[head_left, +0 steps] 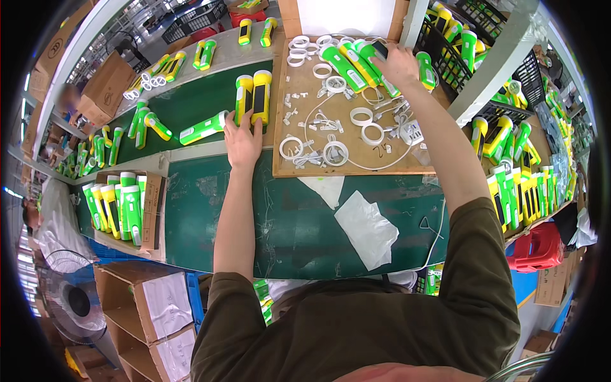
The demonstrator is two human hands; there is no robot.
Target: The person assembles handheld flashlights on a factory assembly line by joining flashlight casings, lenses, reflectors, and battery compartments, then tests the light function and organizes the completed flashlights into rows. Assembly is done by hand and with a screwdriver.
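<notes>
nearest you, a crumpled white sheet (368, 230) lies on the green desk (197, 216); your sleeve could drag it if you lean in. farther on sits the brown board (280, 169), strewn with white rings (361, 116) and looped white cables (335, 153). pulling a flashlight across it could snag a loop and scatter the small parts.

to the left, your left hand (244, 143) has its fingers apart, resting at the near ends of two yellow-and-green flashlights (261, 95) standing side by side. a sideways push would likely tip one onto the green flashlight (202, 130) lying just to the left.

on the far right of the board, your right hand (399, 67) reaches over a cluster of flashlights (344, 67); you can't tell from here whether it is clamped on one. they look smooth and round, so a careless lift could set its neighbours rolling. farthest, more flashlights (245, 32) stand along the pale ledge.
</notes>
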